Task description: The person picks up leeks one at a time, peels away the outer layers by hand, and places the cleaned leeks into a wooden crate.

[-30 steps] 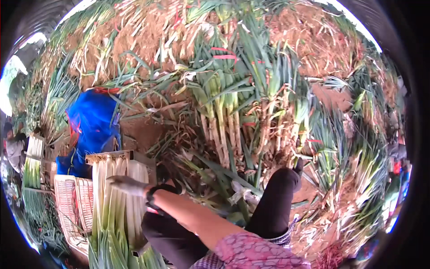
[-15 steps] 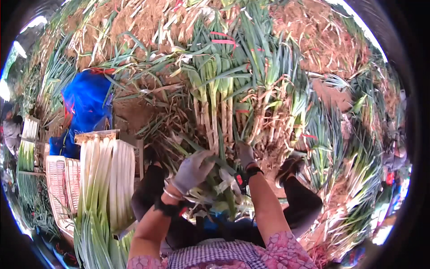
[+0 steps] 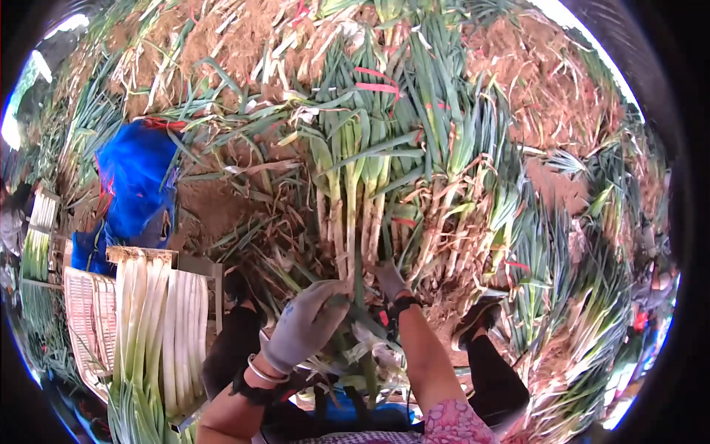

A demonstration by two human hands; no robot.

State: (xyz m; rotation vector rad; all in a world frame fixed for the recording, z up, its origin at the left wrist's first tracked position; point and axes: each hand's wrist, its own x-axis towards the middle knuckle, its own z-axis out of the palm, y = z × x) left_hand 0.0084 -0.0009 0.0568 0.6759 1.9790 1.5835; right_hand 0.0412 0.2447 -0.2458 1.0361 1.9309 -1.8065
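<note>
My left hand (image 3: 305, 327), in a pale grey glove, is curled closed just below the root ends of the standing leeks (image 3: 344, 196). A bit of dark green shows at its fingertips; I cannot make out what it is. My right hand (image 3: 387, 282), also gloved, is closed at the lower end of the leeks, its fingers partly hidden. Between the hands a dark green leek leaf (image 3: 359, 285) hangs down over pale, loose leaf scraps (image 3: 376, 344).
At my left, trimmed white leeks (image 3: 159, 318) lie in a rack beside a pale plastic basket (image 3: 89, 318). Behind them is a blue bag (image 3: 137, 177). More untrimmed leeks (image 3: 547, 229) lie at the right, some with red ties. A person (image 3: 13, 218) is at the far left.
The view has shifted, so the leeks and rack sit lower. My left hand has come down and its fingers are more curled. My right hand stays at the leek bases.
</note>
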